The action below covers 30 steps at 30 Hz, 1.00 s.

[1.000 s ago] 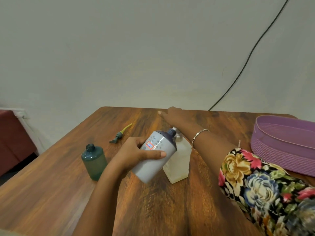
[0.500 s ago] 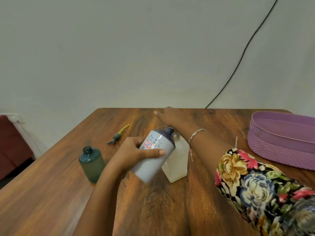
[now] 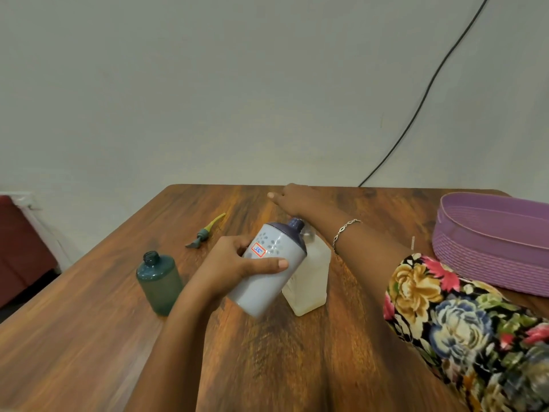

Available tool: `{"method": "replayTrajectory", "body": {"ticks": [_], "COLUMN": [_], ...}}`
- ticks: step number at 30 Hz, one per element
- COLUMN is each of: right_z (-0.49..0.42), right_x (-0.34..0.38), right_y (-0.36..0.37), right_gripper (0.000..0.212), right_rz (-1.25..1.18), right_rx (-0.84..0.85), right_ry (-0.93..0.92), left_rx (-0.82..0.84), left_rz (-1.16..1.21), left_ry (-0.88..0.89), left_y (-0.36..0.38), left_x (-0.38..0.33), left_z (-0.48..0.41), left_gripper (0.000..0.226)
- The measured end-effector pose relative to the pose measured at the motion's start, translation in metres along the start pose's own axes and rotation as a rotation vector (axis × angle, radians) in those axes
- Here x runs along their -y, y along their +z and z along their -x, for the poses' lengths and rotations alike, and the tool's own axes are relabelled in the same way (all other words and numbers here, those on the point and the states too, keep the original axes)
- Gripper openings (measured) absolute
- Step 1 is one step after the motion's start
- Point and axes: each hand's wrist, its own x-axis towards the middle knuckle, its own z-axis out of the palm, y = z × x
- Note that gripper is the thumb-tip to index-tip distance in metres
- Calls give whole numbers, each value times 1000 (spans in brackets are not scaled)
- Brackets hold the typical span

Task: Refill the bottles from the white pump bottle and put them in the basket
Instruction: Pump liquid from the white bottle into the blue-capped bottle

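No bottle in the basket [image 3: 475, 254] yet — left hand [image 3: 228, 263] holds the white bottle [image 3: 258, 292] in curled fingers; right hand [image 3: 297, 198], fingers unclear.

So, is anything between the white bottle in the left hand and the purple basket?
Yes. The clear bottle stands just beside the white bottle on the side toward the basket, and the right forearm stretches across the table between both bottles and the basket. Lifting over them looks needed.

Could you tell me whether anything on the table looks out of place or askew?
The teal bottle stands uncapped; a pump head lies loose on the table behind it. The left hand holds the white bottle tilted.
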Motion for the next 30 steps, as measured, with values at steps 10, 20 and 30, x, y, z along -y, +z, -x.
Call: {"method": "replayTrajectory", "body": {"ticks": [10,20,30], "right_z": [0,-3,3], "right_x": [2,-7,2], "right_y": [-5,4,-18], "right_gripper": [52,60,59], "right_rz": [-321,-64,-249], "right_rx": [6,144,106], "right_ry": [-21,66,13], "left_rx": [-31,-12,-37], "left_rz": [22,37,46], "left_ry": [3,-20,10], "left_y": [1,8,6], "left_x": [0,3,-7], "left_z": [-3,-2,-3], "left_gripper": [38,56,33]}}
